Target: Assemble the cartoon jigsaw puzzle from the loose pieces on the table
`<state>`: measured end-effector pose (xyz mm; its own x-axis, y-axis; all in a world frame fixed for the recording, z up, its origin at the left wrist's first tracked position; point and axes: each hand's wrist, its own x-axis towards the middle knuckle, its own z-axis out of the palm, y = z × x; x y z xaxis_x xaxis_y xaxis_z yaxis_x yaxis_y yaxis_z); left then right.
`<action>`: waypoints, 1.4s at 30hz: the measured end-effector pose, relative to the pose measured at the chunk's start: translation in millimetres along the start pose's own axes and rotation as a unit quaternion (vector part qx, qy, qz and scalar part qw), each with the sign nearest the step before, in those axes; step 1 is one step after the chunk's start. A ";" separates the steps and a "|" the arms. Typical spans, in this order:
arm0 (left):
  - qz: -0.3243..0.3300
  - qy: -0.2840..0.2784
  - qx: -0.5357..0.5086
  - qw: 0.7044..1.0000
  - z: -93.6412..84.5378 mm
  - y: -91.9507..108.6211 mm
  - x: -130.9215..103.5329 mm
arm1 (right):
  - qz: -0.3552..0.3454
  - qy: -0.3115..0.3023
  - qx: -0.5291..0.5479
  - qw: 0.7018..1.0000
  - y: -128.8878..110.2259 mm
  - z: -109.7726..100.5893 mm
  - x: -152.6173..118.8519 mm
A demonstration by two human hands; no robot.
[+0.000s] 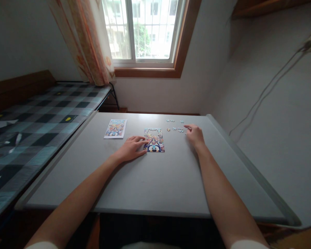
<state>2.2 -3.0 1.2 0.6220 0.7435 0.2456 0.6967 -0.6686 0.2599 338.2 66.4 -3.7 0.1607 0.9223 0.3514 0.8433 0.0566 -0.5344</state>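
Observation:
A partly assembled jigsaw puzzle (pixel 154 140) lies flat on the grey table, with a gap in its upper part. My left hand (pixel 131 148) rests at the puzzle's left edge, fingers spread and fingertips touching it. To the right of the puzzle lie several loose jigsaw pieces (pixel 174 128). Beside them is my right hand (pixel 195 135), low over the tabletop, its index finger stretched out to the left and the other fingers partly curled. A small piece shows near its thumb, and I see nothing held between the fingers.
A printed reference picture (pixel 115 129) lies left of the puzzle. The table (pixel 150 186) has raised side edges. A bed with a checked cover (pixel 67 103) stands along the left. Behind the table are a window (pixel 150 65) and curtain (pixel 89 45); a cable (pixel 264 90) hangs on the right wall.

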 end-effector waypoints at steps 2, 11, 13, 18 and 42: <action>0.000 0.001 -0.002 1.000 0.2 -0.2 -0.1 | 0.054 0.011 -0.022 0.998 11.0 -6.7 3.1; -0.005 -0.002 -0.003 1.000 -0.5 0.0 -0.1 | 0.147 -0.029 -0.029 0.988 37.3 -10.6 5.6; -0.006 -0.002 -0.004 1.000 -0.4 -0.1 0.0 | 0.146 -0.025 -0.027 0.989 38.9 -10.4 6.0; -0.001 0.003 -0.006 1.000 1.1 -1.3 -0.3 | 0.161 -0.040 -0.027 0.986 36.6 -12.3 5.7; -0.003 0.000 -0.008 1.000 -0.2 0.3 -0.2 | 0.134 -0.083 0.002 0.988 34.5 -13.0 5.2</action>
<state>2.3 -3.3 1.4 0.6182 0.7471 0.2443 0.6942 -0.6647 0.2761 374.8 68.1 -10.3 0.2909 0.9544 0.0674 0.7797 -0.1956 -0.5948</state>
